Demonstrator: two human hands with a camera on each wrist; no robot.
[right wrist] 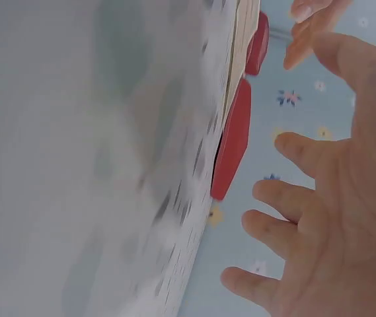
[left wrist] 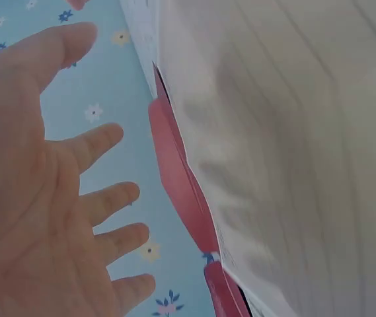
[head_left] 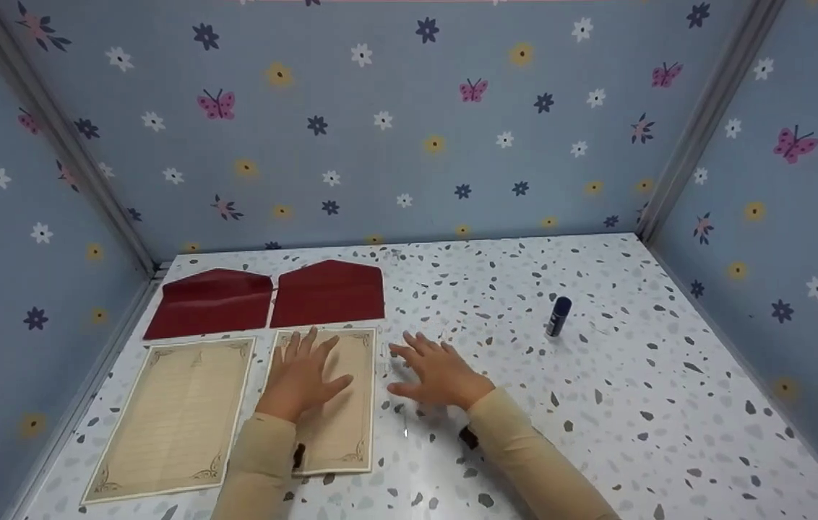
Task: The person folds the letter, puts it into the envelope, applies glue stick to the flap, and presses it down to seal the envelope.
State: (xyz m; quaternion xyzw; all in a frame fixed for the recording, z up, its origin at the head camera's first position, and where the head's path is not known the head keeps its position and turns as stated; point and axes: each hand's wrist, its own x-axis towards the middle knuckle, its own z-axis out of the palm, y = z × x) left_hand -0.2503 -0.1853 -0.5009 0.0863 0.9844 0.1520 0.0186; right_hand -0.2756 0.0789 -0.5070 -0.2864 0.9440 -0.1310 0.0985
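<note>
My left hand [head_left: 298,379], fingers spread, hovers over the right one of two lined, cream letter sheets with ornate corners; that right sheet [head_left: 351,426] is partly covered by the hand and sleeve. To its left lies the other letter sheet [head_left: 176,415], with a faint crease. Just right of the sheets, my right hand [head_left: 441,372] is held over the speckled tabletop, fingers extended and holding nothing. Both palms face down, and the left wrist view shows a gap between palm and paper. Behind the sheets lie a left red envelope [head_left: 210,307] and a right red envelope [head_left: 329,296], flaps raised.
A dark blue glue stick [head_left: 558,316] stands upright on the right half of the white speckled table [head_left: 626,375]. Blue flowered panels [head_left: 409,137] wall in the table at the back and both sides, with grey posts at the corners.
</note>
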